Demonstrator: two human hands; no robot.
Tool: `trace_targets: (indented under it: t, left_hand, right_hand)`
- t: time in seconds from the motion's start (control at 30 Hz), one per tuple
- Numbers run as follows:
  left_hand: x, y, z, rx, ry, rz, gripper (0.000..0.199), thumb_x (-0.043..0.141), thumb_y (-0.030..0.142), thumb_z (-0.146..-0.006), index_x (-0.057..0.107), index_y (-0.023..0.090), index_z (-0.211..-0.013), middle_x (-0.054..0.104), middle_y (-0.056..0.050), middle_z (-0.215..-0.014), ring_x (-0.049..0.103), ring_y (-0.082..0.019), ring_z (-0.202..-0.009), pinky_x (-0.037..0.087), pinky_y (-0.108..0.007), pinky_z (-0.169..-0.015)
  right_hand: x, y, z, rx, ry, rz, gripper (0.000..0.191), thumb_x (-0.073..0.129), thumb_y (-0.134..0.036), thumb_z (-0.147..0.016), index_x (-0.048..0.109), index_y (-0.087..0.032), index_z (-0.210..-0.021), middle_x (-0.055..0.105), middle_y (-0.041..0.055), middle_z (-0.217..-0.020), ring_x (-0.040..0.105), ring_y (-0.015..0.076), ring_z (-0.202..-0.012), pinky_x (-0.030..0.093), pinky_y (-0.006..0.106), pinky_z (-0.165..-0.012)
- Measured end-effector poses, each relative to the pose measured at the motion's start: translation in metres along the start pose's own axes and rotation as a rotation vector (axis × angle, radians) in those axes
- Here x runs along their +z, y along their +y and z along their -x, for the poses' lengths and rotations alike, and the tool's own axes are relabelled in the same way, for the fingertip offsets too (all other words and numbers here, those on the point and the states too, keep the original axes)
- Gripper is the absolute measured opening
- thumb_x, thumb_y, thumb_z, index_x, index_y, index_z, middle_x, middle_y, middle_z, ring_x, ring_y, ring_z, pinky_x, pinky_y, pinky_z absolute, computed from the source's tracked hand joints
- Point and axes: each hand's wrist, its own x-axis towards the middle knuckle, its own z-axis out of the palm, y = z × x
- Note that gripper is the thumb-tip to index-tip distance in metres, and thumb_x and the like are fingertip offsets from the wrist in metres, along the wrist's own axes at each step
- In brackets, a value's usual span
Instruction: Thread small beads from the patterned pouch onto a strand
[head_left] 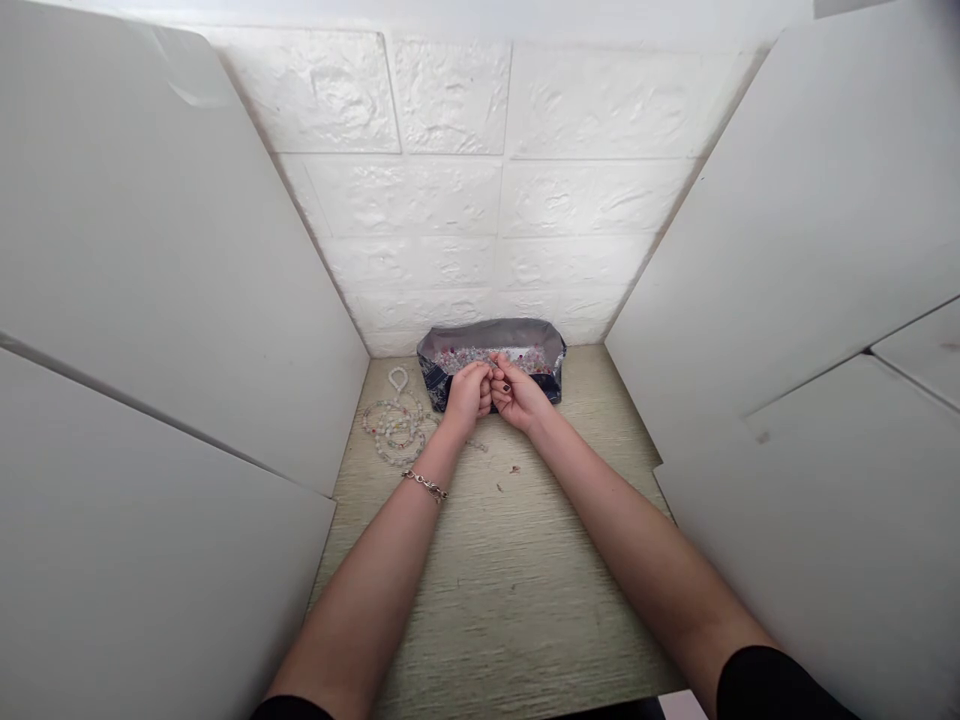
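Right now both hands meet just in front of the bag of beads (491,352) at the back of the table (510,580). The left hand (468,394) is curled into a loose fist, the right hand (516,393) pinched narrow against it; whatever they hold is too small to make out. Beaded strings (394,420) lie just left of the left hand, whose wrist wears a bracelet (426,486).
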Motion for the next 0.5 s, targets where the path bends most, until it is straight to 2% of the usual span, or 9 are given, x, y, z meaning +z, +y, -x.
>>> trace_targets:
  t: [0.5]
  left_hand:
    - [0.0004,0.0006,0.0002,-0.015,-0.003,-0.017,0.014,0.044,0.024,-0.069,0.037,0.018,-0.06,0.022,0.01,-0.034,0.015,-0.002,-0.024,0.009,-0.014,-0.027]
  right_hand:
    - [-0.0002,-0.0001,-0.0012,0.005,0.013,-0.001,0.008,0.048,-0.021,-0.079,0.05,-0.013,-0.079,0.044,-0.0058,-0.049,0.031,-0.0004,-0.032,0.019,0.008,-0.028]
